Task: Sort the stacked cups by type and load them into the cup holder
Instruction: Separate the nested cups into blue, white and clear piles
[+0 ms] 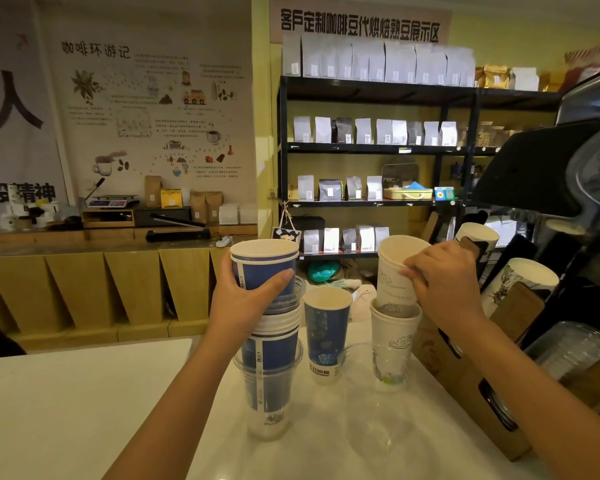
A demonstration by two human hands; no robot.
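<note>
Left grip (246, 303) grasps the blue cup (264, 263) atop the mixed stack; right grip (444, 282), at 3 o'clock, pinches a tilted white cup (394, 271).

Mixed stack (269, 368) on desk, left: clear plastic cup at bottom, blue paper cups + white rims nested above, another clear cup higher up, blue cup (264, 265) w/ white rim on top, upright. Single tall blue paper cup (327, 336) stands alone just right of stack, open end up. Right of that, white paper cup w/ cloud print (394, 344) upright, clear cup seated inside; second white cup (395, 271) tilted above it, mouth up. Cardboard cup holder (471, 386) far right, slots w/ white, clear cups.
</note>
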